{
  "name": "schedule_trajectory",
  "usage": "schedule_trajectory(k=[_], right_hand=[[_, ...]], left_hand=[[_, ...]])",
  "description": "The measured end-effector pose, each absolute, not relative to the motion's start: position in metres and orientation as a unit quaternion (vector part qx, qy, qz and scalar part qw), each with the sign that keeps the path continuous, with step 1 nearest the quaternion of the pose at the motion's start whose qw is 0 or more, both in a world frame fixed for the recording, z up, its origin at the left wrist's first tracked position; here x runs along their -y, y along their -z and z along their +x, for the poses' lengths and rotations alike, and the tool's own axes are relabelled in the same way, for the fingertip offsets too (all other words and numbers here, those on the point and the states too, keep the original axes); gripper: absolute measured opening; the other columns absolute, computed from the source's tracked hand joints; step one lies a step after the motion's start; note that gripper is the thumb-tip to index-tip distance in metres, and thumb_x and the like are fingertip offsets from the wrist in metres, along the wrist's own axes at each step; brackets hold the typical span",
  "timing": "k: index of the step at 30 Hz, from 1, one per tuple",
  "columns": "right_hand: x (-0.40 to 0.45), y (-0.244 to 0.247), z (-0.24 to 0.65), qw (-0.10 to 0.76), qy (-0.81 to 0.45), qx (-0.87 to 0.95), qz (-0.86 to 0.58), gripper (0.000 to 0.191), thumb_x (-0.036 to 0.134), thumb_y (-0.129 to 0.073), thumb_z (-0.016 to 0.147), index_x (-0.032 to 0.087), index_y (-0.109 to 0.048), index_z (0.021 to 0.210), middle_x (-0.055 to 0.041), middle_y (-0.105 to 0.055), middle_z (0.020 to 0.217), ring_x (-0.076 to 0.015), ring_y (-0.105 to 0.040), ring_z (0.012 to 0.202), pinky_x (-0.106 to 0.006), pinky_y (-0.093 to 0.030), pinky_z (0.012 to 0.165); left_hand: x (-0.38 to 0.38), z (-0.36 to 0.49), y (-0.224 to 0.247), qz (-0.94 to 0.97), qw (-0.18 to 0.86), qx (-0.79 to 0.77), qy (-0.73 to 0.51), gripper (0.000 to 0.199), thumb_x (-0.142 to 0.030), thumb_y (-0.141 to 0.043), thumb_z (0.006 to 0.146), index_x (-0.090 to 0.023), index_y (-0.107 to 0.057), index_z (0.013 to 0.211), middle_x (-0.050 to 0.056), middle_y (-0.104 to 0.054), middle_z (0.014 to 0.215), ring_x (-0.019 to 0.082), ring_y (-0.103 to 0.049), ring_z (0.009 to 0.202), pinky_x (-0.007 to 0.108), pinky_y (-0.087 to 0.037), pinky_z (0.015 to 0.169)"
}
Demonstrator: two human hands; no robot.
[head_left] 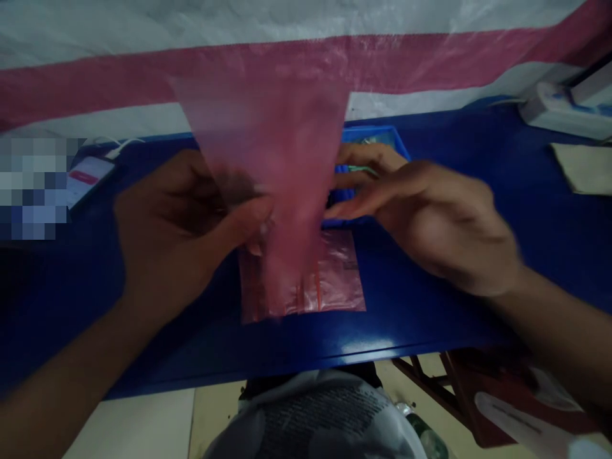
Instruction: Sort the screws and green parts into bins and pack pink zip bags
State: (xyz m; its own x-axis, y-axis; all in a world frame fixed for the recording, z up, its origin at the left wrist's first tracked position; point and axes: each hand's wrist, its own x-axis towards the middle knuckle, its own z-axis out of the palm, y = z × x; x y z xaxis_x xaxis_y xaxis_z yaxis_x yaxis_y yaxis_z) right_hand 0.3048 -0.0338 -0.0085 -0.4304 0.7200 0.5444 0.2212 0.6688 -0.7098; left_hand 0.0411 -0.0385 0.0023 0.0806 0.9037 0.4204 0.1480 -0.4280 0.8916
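Note:
A translucent pink plastic bag (291, 140) hangs upright above the blue table, blurred by motion. My left hand (176, 223) pinches its left side between thumb and fingers. At the bag's right edge is my right hand (425, 210), thumb and fingers apart, with a thin green strand by its fingers; no hold on the bag can be made out. Below the raised bag, more flat pink bags (339, 274) with red strips lie on the table. A blue tray (396, 139) stands behind my right hand, its contents mostly hidden.
On the blue table (430, 325), a phone (88, 178) with a white cable lies at the left. A white device (564, 111) and a beige piece (583, 167) are at the right. A reddish-brown stool (507, 395) and a bottle (425, 437) are below the front edge.

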Motion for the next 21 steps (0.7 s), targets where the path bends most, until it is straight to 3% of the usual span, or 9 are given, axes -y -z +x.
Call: schedule_trajectory(k=[1, 3, 6, 7, 11, 13, 15, 18, 21], right_hand=[[0.037, 0.009, 0.303, 0.446, -0.283, 0.801, -0.282, 0.018, 0.043, -0.065, 0.11, 0.037, -0.081, 0.116, -0.0024, -0.079, 0.115, -0.0264, -0.075, 0.119, -0.048, -0.067, 0.096], [0.042, 0.01, 0.299, 0.469, -0.299, 0.787, -0.265, 0.022, 0.018, -0.079, 0.099, 0.034, -0.082, 0.114, -0.0016, -0.081, 0.11, -0.0235, -0.077, 0.106, -0.044, -0.067, 0.091], [0.045, 0.011, 0.293, 0.502, -0.248, 0.771, -0.303, 0.022, 0.01, -0.078, 0.099, 0.03, -0.083, 0.108, -0.002, -0.083, 0.102, -0.0205, -0.077, 0.089, -0.041, -0.066, 0.081], [0.045, 0.011, 0.293, 0.508, -0.243, 0.769, -0.303, 0.022, 0.01, -0.079, 0.098, 0.029, -0.083, 0.108, -0.0024, -0.084, 0.102, -0.0201, -0.077, 0.089, -0.04, -0.066, 0.08], [0.042, 0.013, 0.292, 0.514, -0.282, 0.765, -0.266, 0.032, 0.01, -0.077, 0.099, 0.027, -0.081, 0.126, -0.004, -0.082, 0.106, -0.018, -0.077, 0.09, -0.035, -0.066, 0.079], [0.04, 0.015, 0.292, 0.521, -0.302, 0.755, -0.261, 0.035, 0.01, -0.073, 0.1, 0.028, -0.079, 0.13, -0.005, -0.082, 0.11, -0.0181, -0.078, 0.091, -0.035, -0.067, 0.078], [0.037, 0.016, 0.291, 0.528, -0.305, 0.744, -0.273, 0.032, 0.009, -0.07, 0.101, 0.028, -0.079, 0.126, -0.0055, -0.082, 0.111, -0.0184, -0.078, 0.091, -0.034, -0.066, 0.077], [0.033, 0.019, 0.292, 0.532, -0.293, 0.738, -0.293, 0.024, 0.01, -0.068, 0.102, 0.025, -0.08, 0.116, -0.0051, -0.081, 0.105, -0.0172, -0.078, 0.087, -0.031, -0.064, 0.071], [0.03, 0.02, 0.293, 0.537, -0.286, 0.731, -0.308, 0.022, 0.009, -0.065, 0.102, 0.023, -0.079, 0.112, -0.0047, -0.079, 0.102, -0.0148, -0.076, 0.081, -0.028, -0.062, 0.065]], left_hand=[[0.042, 0.043, -0.001, 0.648, 0.362, -0.413, -0.528, 0.03, -0.044, -0.099, 0.082, -0.026, -0.078, 0.092, -0.004, -0.075, 0.086, 0.022, -0.077, 0.079, 0.036, -0.068, 0.065], [0.047, 0.046, 0.002, 0.648, 0.388, -0.415, -0.508, 0.035, -0.054, -0.095, 0.086, -0.025, -0.076, 0.084, -0.002, -0.074, 0.084, 0.025, -0.079, 0.087, 0.036, -0.068, 0.068], [0.051, 0.049, 0.004, 0.641, 0.425, -0.413, -0.488, 0.058, -0.077, -0.064, 0.101, -0.024, -0.073, 0.079, 0.002, -0.076, 0.088, 0.024, -0.08, 0.087, 0.037, -0.068, 0.07], [0.051, 0.049, 0.003, 0.641, 0.43, -0.408, -0.488, 0.058, -0.079, -0.063, 0.101, -0.025, -0.074, 0.082, 0.002, -0.077, 0.091, 0.024, -0.08, 0.087, 0.036, -0.069, 0.072], [0.042, 0.042, -0.009, 0.668, 0.335, -0.441, -0.497, 0.025, -0.046, -0.093, 0.088, -0.027, -0.076, 0.092, -0.003, -0.078, 0.085, 0.016, -0.076, 0.075, 0.025, -0.063, 0.066], [0.03, 0.029, -0.015, 0.667, 0.227, -0.482, -0.521, 0.02, -0.039, -0.09, 0.086, -0.026, -0.075, 0.089, -0.005, -0.077, 0.08, 0.015, -0.074, 0.07, 0.023, -0.058, 0.06], [0.016, 0.012, -0.016, 0.66, 0.155, -0.511, -0.529, 0.024, -0.042, -0.089, 0.083, -0.025, -0.072, 0.087, -0.004, -0.076, 0.078, 0.018, -0.076, 0.074, 0.025, -0.057, 0.061], [-0.003, -0.009, -0.01, 0.687, 0.12, -0.549, -0.461, 0.037, -0.055, -0.084, 0.086, -0.027, -0.074, 0.107, -0.001, -0.079, 0.087, 0.026, -0.08, 0.086, 0.04, -0.064, 0.077], [-0.013, -0.02, -0.003, 0.719, 0.015, -0.55, -0.425, 0.059, -0.065, -0.077, 0.092, -0.025, -0.071, 0.136, 0.01, -0.081, 0.122, 0.041, -0.073, 0.127, 0.067, -0.056, 0.112]])
